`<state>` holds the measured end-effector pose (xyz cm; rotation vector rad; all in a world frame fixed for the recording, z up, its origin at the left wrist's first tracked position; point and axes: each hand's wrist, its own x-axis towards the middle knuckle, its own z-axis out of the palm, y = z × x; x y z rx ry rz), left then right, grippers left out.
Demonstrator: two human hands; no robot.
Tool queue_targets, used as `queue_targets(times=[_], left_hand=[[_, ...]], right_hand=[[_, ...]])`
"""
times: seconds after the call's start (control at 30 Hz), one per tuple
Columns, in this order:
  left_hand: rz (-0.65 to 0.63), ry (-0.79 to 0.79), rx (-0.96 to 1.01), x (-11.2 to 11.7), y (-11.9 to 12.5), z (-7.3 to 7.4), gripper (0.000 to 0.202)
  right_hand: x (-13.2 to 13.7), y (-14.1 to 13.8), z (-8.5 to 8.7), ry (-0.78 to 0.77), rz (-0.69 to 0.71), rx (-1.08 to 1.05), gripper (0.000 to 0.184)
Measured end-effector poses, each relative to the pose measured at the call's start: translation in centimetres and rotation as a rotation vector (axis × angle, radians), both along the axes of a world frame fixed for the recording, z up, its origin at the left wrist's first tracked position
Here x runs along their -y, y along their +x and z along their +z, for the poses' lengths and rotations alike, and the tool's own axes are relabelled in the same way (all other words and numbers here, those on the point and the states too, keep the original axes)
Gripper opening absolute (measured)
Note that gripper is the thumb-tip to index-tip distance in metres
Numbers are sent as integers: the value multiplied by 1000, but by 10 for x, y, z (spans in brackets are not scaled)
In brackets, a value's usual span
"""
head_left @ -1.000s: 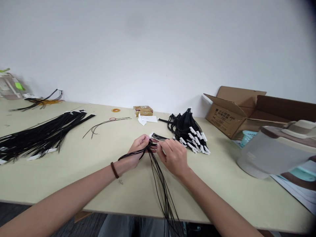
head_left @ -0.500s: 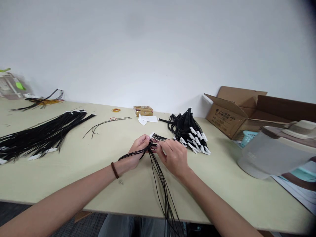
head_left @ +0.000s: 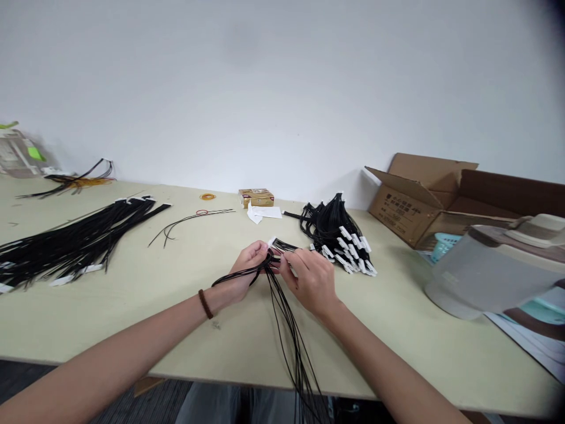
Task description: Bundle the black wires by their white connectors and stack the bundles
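Both hands work on one black wire harness (head_left: 286, 312) over the middle of the table. My left hand (head_left: 246, 266) is closed on its wires near a white connector (head_left: 271, 242), and a loop of wire runs back over the wrist. My right hand (head_left: 311, 278) pinches the same harness from the right, its fingertips bent around wires close to the left hand. Loose wire ends hang down over the table's front edge. Exactly how the wires cross between the fingers is partly hidden.
Black cables with white connectors (head_left: 329, 227) lie bundled behind my right hand; more cables (head_left: 79, 241) spread at left. A cardboard box (head_left: 410, 200) and a large translucent jug (head_left: 477, 277) stand at right. A gold tissue pack (head_left: 256, 198) sits by the wall.
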<state>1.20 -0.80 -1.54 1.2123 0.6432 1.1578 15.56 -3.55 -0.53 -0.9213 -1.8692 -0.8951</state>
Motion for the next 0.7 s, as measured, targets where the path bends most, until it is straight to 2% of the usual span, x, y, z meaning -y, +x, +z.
queue_targets(times=[0.7], left_hand=[[-21, -14, 23, 0, 1, 0, 27]], right_hand=[[0, 0, 1, 5, 20, -19, 11]])
